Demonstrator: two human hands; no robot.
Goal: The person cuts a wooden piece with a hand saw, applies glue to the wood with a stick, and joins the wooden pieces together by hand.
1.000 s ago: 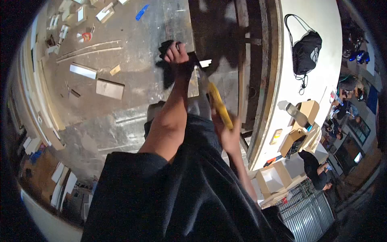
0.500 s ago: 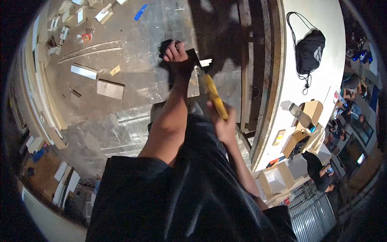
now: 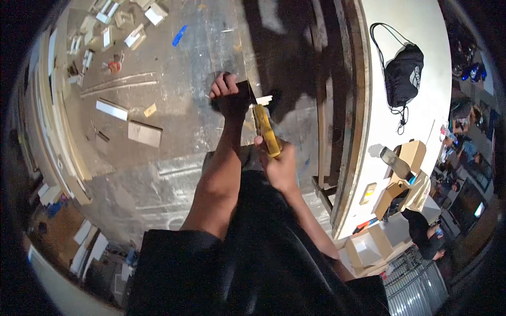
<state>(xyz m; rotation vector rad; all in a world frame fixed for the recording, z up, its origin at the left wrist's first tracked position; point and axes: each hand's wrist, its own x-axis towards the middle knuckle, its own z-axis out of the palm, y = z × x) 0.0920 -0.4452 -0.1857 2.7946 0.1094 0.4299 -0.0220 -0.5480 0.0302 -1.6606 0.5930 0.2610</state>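
Observation:
My right hand (image 3: 279,166) is wrapped around the yellow handle of a handsaw (image 3: 267,131). Its thin blade points away from me, seen nearly edge-on beside my left hand. Curled fingers of my left hand (image 3: 225,87) press down on a piece of wood (image 3: 264,100) at the worktable's right edge. Most of that piece is lost in dark shadow under the hand and wrist. Its pale end sticks out to the right of the blade.
On the worktable (image 3: 195,121) lie a wooden block (image 3: 145,134), a white-faced strip (image 3: 112,109), a blue object (image 3: 179,35) and several small wood pieces at the far left. To the right, a white table (image 3: 385,152) bears a black drawstring bag (image 3: 405,76), a bottle (image 3: 396,164) and cardboard boxes. People are beyond it.
The saw has shifted left and its handle now sits closer to my left wrist. My left hand still presses in the same place, while the whole view has tilted slightly.

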